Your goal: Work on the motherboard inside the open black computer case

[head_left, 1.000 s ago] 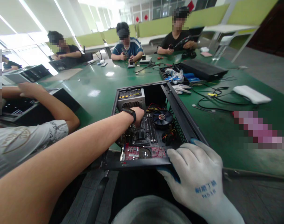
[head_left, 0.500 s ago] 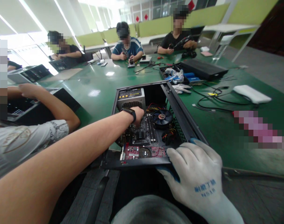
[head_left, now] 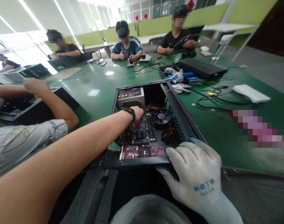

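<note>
Green surface (head_left: 92, 77), head view. Computer case (head_left: 142, 164), open, left of gloved right hand (head_left: 195, 165), which is clamped round its near edge. Bare left hand (head_left: 138, 114) inside, over motherboard (head_left: 144, 132); finger spread and hold cannot be told. Fan (head_left: 162, 117) to its right.

Pale glove (head_left: 181, 88), flat black case (head_left: 205, 69) on green table (head_left: 97, 77).

case (head_left: 139, 163), cables (head_left: 224, 88) on green table (head_left: 95, 79)
</note>
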{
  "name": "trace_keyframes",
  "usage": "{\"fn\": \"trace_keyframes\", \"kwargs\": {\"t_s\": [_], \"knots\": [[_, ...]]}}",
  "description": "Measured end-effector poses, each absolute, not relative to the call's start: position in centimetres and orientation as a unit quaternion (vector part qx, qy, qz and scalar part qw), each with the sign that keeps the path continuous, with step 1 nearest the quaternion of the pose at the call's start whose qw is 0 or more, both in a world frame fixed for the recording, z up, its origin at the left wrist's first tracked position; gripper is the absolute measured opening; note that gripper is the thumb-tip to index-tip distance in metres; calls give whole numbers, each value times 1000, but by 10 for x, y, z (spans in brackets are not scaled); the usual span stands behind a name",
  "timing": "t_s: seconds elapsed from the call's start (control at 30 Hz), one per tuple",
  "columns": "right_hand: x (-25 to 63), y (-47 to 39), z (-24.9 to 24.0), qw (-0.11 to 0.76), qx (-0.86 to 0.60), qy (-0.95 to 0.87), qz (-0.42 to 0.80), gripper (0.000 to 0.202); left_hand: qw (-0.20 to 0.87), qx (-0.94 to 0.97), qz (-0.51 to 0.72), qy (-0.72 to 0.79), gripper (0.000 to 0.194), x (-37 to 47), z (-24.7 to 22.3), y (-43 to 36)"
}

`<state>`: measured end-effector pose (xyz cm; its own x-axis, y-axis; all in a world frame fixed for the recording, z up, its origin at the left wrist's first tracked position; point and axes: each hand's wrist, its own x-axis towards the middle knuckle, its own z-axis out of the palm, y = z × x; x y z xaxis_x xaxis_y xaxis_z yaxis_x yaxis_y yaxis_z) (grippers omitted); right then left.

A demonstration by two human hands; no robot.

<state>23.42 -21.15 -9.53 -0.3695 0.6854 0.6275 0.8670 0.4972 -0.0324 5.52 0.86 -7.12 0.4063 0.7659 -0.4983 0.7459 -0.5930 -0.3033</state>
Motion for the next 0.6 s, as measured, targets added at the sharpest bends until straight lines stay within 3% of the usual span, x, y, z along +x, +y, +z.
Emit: {"fn": "trace_keyframes", "kwargs": {"t_s": [0.4, 0.6], "knots": [[234, -211, -95, 298, -475, -814, -155, 37, 17, -839, 307, -449, 50, 55, -71, 9], [234, -210, -95, 299, -475, -813, -153, 38, 16, -841, 298, -451, 44, 54, -72, 9]]}}
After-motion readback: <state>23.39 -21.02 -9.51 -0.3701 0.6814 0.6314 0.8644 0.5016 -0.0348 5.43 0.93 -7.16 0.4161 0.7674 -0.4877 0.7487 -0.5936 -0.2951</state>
